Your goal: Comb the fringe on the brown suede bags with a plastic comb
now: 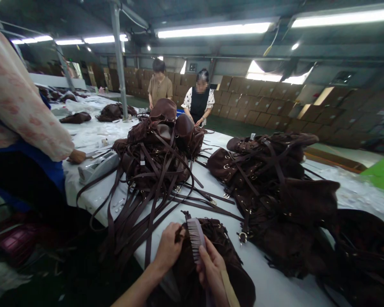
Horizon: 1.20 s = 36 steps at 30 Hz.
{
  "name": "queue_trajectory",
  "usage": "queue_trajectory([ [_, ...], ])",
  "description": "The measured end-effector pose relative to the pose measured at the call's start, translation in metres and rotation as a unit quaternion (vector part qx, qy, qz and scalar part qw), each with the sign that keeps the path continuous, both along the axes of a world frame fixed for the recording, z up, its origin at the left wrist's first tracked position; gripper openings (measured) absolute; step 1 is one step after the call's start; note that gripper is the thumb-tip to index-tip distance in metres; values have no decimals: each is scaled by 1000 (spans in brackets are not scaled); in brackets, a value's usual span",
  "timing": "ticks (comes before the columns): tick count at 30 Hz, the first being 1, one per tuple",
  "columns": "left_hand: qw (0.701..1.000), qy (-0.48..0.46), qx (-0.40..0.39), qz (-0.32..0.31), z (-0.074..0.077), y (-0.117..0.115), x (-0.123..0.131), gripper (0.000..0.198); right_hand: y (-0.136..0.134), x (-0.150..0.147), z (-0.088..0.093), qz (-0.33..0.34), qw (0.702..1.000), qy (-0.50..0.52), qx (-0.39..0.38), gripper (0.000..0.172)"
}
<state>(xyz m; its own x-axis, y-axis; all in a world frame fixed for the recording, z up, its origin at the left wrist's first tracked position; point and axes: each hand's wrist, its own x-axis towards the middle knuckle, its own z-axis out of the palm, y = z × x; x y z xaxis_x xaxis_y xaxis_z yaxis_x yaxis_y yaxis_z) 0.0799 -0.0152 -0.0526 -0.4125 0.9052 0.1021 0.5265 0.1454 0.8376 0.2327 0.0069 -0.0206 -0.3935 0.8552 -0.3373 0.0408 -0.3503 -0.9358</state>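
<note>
My right hand [213, 268] is closed around a brush [196, 237] with pale bristles, laid on a dark brown suede bag [225, 251] at the table's near edge. My left hand [169, 248] pinches the bag's left rim beside the brush, fingers curled on the suede. The bag hangs partly over the table edge under both hands.
A heap of brown bags with long straps [153, 162] fills the table's middle, and another heap [275, 183] lies to the right. A person in a floral sleeve [22, 111] stands close at left. Two more people [179, 91] work at the far end. The white table [275, 285] runs away from me.
</note>
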Motion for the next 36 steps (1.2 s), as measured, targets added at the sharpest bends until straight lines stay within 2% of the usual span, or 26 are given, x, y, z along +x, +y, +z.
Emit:
queue_trajectory([
  [3, 999, -14, 34, 40, -9, -35, -14, 29, 8, 5, -23, -14, 1000, 0, -12, 102],
  [5, 999, -24, -6, 44, -16, -53, -22, 38, 6, 8, -32, -14, 1000, 0, -6, 99],
  [7, 996, -26, -51, 61, -20, -61, -28, 43, 5, 8, -36, -21, 1000, 3, -3, 95],
  [10, 990, 8, -127, 54, -16, -54, -28, 40, 7, 7, -40, -24, 1000, 2, -10, 93],
  [14, 965, 134, -224, 19, -5, -37, -13, 30, 7, 9, -45, -20, 1000, -3, 6, 100],
  [20, 937, 228, -263, 8, -4, -29, 7, 40, 3, 18, -45, -33, 998, -41, 25, 102],
  [25, 936, 224, -273, -7, -8, -24, 13, 28, 3, 17, -46, -31, 998, -45, 29, 102],
  [28, 948, 192, -252, -22, -15, -21, 8, 19, 3, 21, -47, -29, 997, -54, 35, 94],
  [31, 982, 73, -165, -58, -22, -20, -7, 12, 7, 26, -40, -25, 988, -118, 98, 79],
  [34, 986, -114, -96, -80, -17, -16, -22, 22, 12, 23, -22, 0, 948, -220, 230, 62],
  [36, 973, -188, -77, -109, -1, -10, -26, 27, 17, 11, -10, 31, 912, -285, 294, 66],
])
